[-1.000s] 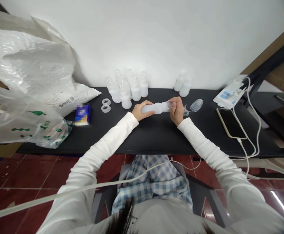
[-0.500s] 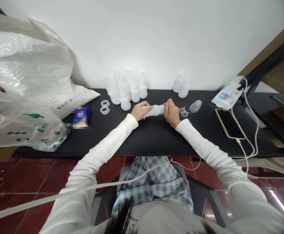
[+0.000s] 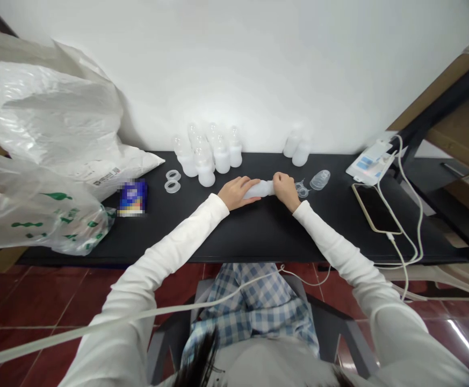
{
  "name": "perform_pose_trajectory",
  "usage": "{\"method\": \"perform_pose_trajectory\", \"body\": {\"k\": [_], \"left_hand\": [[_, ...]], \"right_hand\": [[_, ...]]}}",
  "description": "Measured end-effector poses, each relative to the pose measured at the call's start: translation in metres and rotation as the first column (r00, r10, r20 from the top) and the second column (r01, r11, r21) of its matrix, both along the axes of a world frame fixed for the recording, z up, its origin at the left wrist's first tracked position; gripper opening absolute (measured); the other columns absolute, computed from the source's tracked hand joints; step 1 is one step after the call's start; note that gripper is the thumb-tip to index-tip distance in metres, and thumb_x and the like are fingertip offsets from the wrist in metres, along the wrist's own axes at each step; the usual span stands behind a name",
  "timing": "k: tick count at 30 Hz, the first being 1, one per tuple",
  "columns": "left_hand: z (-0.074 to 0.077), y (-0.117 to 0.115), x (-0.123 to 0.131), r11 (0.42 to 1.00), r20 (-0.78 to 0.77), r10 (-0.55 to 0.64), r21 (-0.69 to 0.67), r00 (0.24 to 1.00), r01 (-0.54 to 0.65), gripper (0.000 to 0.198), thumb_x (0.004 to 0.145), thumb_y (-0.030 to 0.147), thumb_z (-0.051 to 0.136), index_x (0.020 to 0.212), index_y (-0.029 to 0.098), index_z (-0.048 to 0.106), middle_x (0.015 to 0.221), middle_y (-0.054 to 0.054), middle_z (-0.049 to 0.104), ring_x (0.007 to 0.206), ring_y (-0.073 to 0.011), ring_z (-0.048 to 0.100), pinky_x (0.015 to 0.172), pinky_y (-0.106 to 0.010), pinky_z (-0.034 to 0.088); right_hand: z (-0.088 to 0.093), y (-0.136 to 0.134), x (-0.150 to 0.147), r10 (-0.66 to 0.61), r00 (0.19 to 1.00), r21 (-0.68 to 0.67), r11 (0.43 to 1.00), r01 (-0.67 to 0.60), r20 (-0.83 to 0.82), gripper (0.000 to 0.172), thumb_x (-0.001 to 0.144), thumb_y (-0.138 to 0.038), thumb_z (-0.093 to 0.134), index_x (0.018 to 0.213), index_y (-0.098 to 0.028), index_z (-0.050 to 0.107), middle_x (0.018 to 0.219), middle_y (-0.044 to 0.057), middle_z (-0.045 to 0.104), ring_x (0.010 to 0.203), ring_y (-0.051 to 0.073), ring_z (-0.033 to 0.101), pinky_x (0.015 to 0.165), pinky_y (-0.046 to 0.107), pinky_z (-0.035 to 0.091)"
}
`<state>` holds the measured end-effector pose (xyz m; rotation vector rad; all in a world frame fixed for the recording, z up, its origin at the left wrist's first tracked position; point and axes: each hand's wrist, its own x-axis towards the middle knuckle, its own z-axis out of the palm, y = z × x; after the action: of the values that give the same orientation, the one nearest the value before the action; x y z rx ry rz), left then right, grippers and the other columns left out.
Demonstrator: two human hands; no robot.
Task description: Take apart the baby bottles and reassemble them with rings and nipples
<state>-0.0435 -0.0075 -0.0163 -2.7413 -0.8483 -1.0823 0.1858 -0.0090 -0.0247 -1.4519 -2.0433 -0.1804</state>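
A milky-white baby bottle (image 3: 259, 189) lies sideways between my hands, just above the black table. My left hand (image 3: 238, 193) is wrapped around its base end. At the other end, the closed fingers of my right hand (image 3: 284, 189) grip the neck and hide whatever sits on it. Right of that hand lie clear nipple parts (image 3: 302, 190) and a transparent domed cap (image 3: 320, 179). Several capped bottles (image 3: 206, 161) stand upright at the back left. Two uncapped bottles (image 3: 301, 153) stand near the wall. Two translucent rings (image 3: 172, 186) rest to the left.
White plastic bags (image 3: 44, 118) fill the left side, with a blue packet (image 3: 132, 197) beside them. On the right are a phone (image 3: 376, 208), a white power strip (image 3: 369, 164) and loose cables (image 3: 419, 215). Cardboard boxes (image 3: 463, 123) stand at the far right.
My left hand has shifted slightly right along the bottle, its fingers now lying over more of the body. My right hand has turned a little at the neck. The camera view has tilted slightly.
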Motion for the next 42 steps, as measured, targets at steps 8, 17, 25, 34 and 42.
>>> {"method": "perform_pose_trajectory", "body": {"k": [8, 17, 25, 34, 42], "left_hand": [[-0.014, 0.015, -0.003, 0.968, 0.24, 0.241, -0.127, 0.94, -0.215, 0.055, 0.085, 0.063, 0.067, 0.117, 0.018, 0.064, 0.109, -0.013, 0.074, 0.099, -0.0286, 0.064, 0.093, -0.043, 0.05], [-0.023, 0.024, -0.004, 0.77, 0.346, 0.489, -0.603, 0.801, -0.21, 0.046, 0.087, 0.048, 0.071, 0.111, 0.019, 0.045, 0.093, -0.008, 0.066, 0.09, -0.0257, 0.07, 0.084, -0.042, 0.055], [-0.04, 0.037, -0.005, 0.819, 0.332, 0.507, -0.471, 0.795, -0.326, 0.036, 0.086, 0.043, 0.07, 0.103, 0.017, 0.051, 0.106, -0.014, 0.059, 0.115, -0.0332, 0.059, 0.106, -0.055, 0.046], [-0.047, 0.013, -0.004, 0.806, 0.328, 0.518, -0.497, 0.79, -0.322, 0.072, 0.081, 0.035, 0.071, 0.137, 0.006, 0.037, 0.131, -0.026, 0.049, 0.124, -0.0339, 0.055, 0.107, -0.053, 0.048], [-0.012, -0.041, -0.042, 0.803, 0.211, 0.585, -0.289, 0.783, -0.522, 0.041, 0.083, 0.014, 0.055, 0.123, 0.01, 0.049, 0.131, -0.024, 0.05, 0.132, -0.0353, 0.046, 0.115, -0.057, 0.036]], "right_hand": [[0.048, -0.02, -0.015, -0.118, 0.957, -0.012, 0.993, 0.119, -0.264, 0.038, 0.107, -0.042, 0.027, 0.114, -0.016, 0.055, 0.106, 0.016, 0.068, 0.095, 0.025, 0.064, 0.084, 0.041, 0.051], [0.072, -0.045, 0.006, -0.61, 0.744, -0.127, 0.743, 0.657, 0.273, 0.053, 0.097, -0.042, 0.052, 0.126, 0.002, 0.051, 0.108, 0.029, 0.066, 0.108, 0.039, 0.059, 0.095, 0.051, 0.037], [0.065, -0.053, 0.018, -0.529, 0.794, -0.345, 0.716, 0.607, 0.3, 0.063, 0.083, -0.021, 0.075, 0.134, 0.001, 0.045, 0.101, 0.03, 0.069, 0.092, 0.038, 0.07, 0.075, 0.041, 0.047], [0.089, -0.058, 0.008, -0.539, 0.819, -0.195, 0.798, 0.571, 0.196, 0.047, 0.084, -0.013, 0.064, 0.128, -0.009, 0.047, 0.115, 0.023, 0.064, 0.098, 0.033, 0.068, 0.078, 0.039, 0.053], [0.035, -0.033, -0.015, -0.046, 0.995, -0.041, 0.998, 0.042, -0.091, 0.056, 0.078, -0.003, 0.046, 0.132, -0.017, 0.041, 0.117, 0.015, 0.057, 0.107, 0.029, 0.062, 0.098, 0.047, 0.054]]}}
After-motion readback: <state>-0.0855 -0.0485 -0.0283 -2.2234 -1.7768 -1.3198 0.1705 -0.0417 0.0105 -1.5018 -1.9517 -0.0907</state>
